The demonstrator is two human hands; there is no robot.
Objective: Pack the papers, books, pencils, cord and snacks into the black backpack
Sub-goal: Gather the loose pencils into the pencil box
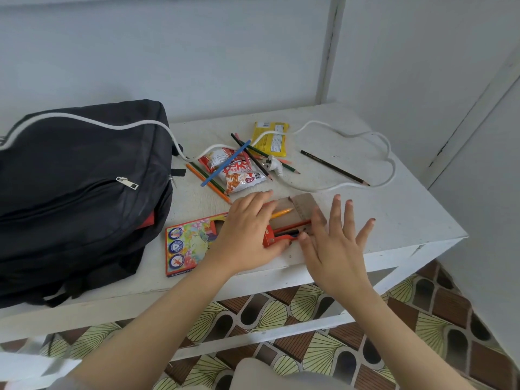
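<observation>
Progress looks early, judging by the head view: the black backpack (78, 192) sits on the left of the table (408, 215) with just a red edge (149, 219) peeking from its opening. The cord (349, 133), snack packets (242, 178) and loose pencils (334, 168) are all still outside. The pencil box (187, 243) has its tray (298, 212) slid out with a few pencils in it. The left hand (247, 226) lies flat on the box and the right hand (334, 243) has fingers spread, thumb at the tray.
</observation>
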